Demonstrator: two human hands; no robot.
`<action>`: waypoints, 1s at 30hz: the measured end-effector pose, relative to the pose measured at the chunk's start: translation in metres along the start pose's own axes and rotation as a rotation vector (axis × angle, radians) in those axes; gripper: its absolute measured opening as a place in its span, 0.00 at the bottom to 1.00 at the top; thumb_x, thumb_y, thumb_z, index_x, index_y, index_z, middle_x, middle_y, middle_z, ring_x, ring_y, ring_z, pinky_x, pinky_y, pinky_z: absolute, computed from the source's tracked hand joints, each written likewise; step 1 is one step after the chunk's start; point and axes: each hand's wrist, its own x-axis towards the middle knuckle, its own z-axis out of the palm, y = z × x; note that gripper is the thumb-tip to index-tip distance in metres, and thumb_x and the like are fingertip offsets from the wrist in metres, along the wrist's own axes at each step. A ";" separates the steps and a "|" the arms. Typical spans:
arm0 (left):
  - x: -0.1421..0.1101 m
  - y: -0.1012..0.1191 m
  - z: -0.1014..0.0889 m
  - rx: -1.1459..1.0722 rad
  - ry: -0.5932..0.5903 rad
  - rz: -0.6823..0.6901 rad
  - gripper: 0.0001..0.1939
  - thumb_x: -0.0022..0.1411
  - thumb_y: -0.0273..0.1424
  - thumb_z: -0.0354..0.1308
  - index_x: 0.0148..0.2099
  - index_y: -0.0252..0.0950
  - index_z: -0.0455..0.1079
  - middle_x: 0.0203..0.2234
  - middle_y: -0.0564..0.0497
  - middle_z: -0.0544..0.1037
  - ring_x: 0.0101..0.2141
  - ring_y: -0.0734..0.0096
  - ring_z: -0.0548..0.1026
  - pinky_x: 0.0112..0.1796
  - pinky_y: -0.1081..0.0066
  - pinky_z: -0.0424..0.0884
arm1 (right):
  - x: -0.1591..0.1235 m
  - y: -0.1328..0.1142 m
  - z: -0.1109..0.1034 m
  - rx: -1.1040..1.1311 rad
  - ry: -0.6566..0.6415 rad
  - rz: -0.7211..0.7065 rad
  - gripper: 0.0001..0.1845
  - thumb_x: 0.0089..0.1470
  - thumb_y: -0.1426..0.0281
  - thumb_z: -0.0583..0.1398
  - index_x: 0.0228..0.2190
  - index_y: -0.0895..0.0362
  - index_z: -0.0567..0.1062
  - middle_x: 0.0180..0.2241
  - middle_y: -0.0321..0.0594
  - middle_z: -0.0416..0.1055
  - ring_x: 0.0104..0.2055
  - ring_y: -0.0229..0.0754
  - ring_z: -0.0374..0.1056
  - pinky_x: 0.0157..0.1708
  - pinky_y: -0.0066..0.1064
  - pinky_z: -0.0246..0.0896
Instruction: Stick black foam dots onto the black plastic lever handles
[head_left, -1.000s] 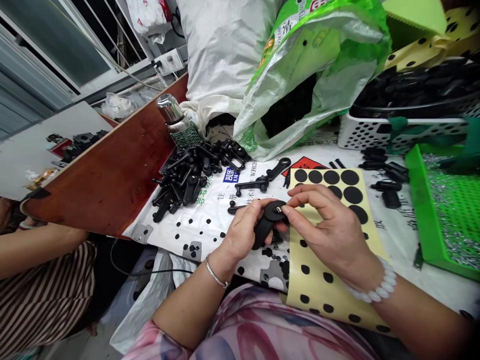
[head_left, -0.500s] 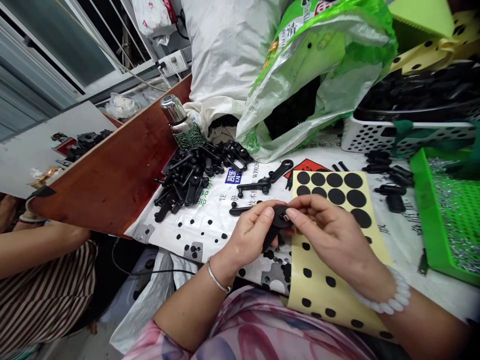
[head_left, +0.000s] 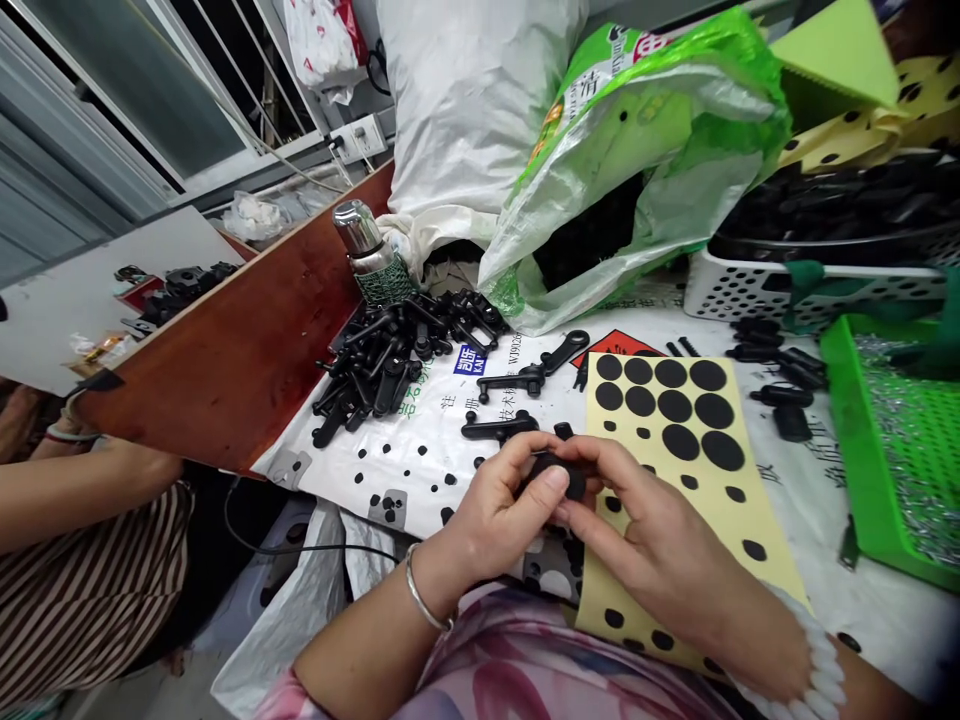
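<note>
Both my hands meet over a black plastic lever handle, its round end facing up and its shaft hidden behind my fingers. My left hand grips it from below, with the thumb across the round end. My right hand pinches that end with its fingertips. Under my right hand lies a yellow backing sheet carrying round black rubber pads. Just beyond my left hand, a loose black lever lies on a printed white sheet, which is scattered with small black dots.
A heap of black levers lies beside a steel flask and a reddish wooden board. A white basket of black parts and a green tray of screws stand right. A co-worker's striped sleeve shows left.
The handle has turned, and its round end no longer shows the small metal centre. My right hand has moved closer to my body, and the view has shifted slightly.
</note>
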 end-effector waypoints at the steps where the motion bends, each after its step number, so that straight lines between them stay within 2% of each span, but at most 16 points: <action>1: 0.002 0.002 -0.004 0.035 -0.016 -0.009 0.18 0.62 0.42 0.54 0.49 0.35 0.66 0.27 0.54 0.68 0.20 0.82 0.63 0.22 0.79 0.62 | 0.000 0.000 -0.002 0.017 -0.036 -0.010 0.12 0.60 0.67 0.54 0.47 0.51 0.66 0.41 0.40 0.73 0.40 0.42 0.71 0.34 0.30 0.69; 4: 0.018 0.011 -0.022 0.131 0.024 -0.038 0.18 0.60 0.40 0.54 0.47 0.33 0.67 0.24 0.54 0.68 0.21 0.79 0.66 0.23 0.78 0.64 | 0.001 0.006 -0.013 0.040 -0.028 -0.009 0.11 0.61 0.65 0.54 0.45 0.51 0.69 0.40 0.40 0.74 0.40 0.42 0.71 0.37 0.32 0.70; 7: 0.044 0.018 -0.043 0.327 0.201 0.054 0.16 0.59 0.36 0.55 0.47 0.33 0.69 0.25 0.52 0.72 0.26 0.75 0.70 0.29 0.75 0.67 | -0.001 0.020 -0.029 -0.060 0.125 0.032 0.11 0.58 0.62 0.57 0.41 0.52 0.73 0.37 0.39 0.75 0.37 0.44 0.72 0.36 0.34 0.69; 10: 0.066 0.020 -0.055 0.667 0.190 0.101 0.16 0.58 0.37 0.54 0.46 0.36 0.73 0.25 0.52 0.74 0.26 0.72 0.70 0.31 0.72 0.67 | -0.005 0.035 -0.050 -0.172 0.215 0.078 0.11 0.56 0.60 0.58 0.38 0.52 0.74 0.35 0.38 0.75 0.34 0.44 0.72 0.33 0.35 0.69; 14: 0.074 0.024 -0.055 1.062 0.072 0.123 0.16 0.59 0.39 0.53 0.44 0.40 0.77 0.29 0.50 0.75 0.33 0.65 0.72 0.38 0.65 0.68 | -0.012 0.051 -0.078 -0.336 0.256 0.092 0.10 0.56 0.61 0.57 0.35 0.51 0.75 0.33 0.38 0.75 0.33 0.45 0.71 0.30 0.36 0.66; 16: 0.075 0.027 -0.051 1.167 0.094 0.161 0.17 0.60 0.39 0.52 0.44 0.38 0.77 0.34 0.46 0.75 0.38 0.61 0.72 0.42 0.62 0.68 | -0.014 0.057 -0.089 -0.428 0.274 0.082 0.10 0.57 0.62 0.56 0.33 0.52 0.75 0.32 0.39 0.74 0.32 0.45 0.71 0.29 0.36 0.65; 19: 0.074 0.032 -0.039 1.223 0.129 0.274 0.21 0.60 0.39 0.52 0.50 0.32 0.73 0.44 0.41 0.73 0.45 0.58 0.71 0.48 0.59 0.66 | -0.012 0.066 -0.095 -0.605 0.248 0.066 0.12 0.58 0.65 0.53 0.33 0.54 0.75 0.34 0.41 0.73 0.33 0.45 0.70 0.32 0.37 0.64; 21: 0.074 0.033 -0.024 1.226 0.046 0.364 0.24 0.61 0.41 0.52 0.53 0.31 0.70 0.48 0.40 0.72 0.49 0.57 0.70 0.51 0.58 0.63 | -0.007 0.071 -0.093 -0.789 0.195 0.054 0.13 0.58 0.67 0.53 0.36 0.55 0.76 0.35 0.42 0.73 0.35 0.46 0.69 0.34 0.38 0.63; 25: 0.076 0.026 0.015 1.256 -0.279 0.468 0.27 0.62 0.42 0.52 0.57 0.28 0.65 0.53 0.38 0.71 0.52 0.54 0.68 0.54 0.57 0.60 | 0.002 0.073 -0.081 -1.026 0.075 0.066 0.13 0.56 0.68 0.54 0.35 0.58 0.78 0.34 0.47 0.72 0.35 0.52 0.67 0.37 0.44 0.57; 27: 0.079 0.018 0.031 1.295 -0.415 0.465 0.31 0.61 0.42 0.53 0.60 0.26 0.60 0.57 0.37 0.67 0.56 0.52 0.64 0.57 0.55 0.57 | 0.004 0.072 -0.076 -1.053 0.026 0.080 0.13 0.56 0.69 0.53 0.31 0.59 0.78 0.31 0.48 0.71 0.35 0.53 0.66 0.37 0.45 0.55; 30: 0.083 0.007 0.044 1.330 -0.517 0.397 0.36 0.60 0.42 0.54 0.64 0.25 0.53 0.61 0.36 0.60 0.61 0.50 0.58 0.60 0.53 0.50 | 0.007 0.071 -0.074 -1.066 -0.016 0.123 0.14 0.57 0.71 0.52 0.30 0.58 0.77 0.30 0.47 0.70 0.36 0.52 0.66 0.39 0.44 0.53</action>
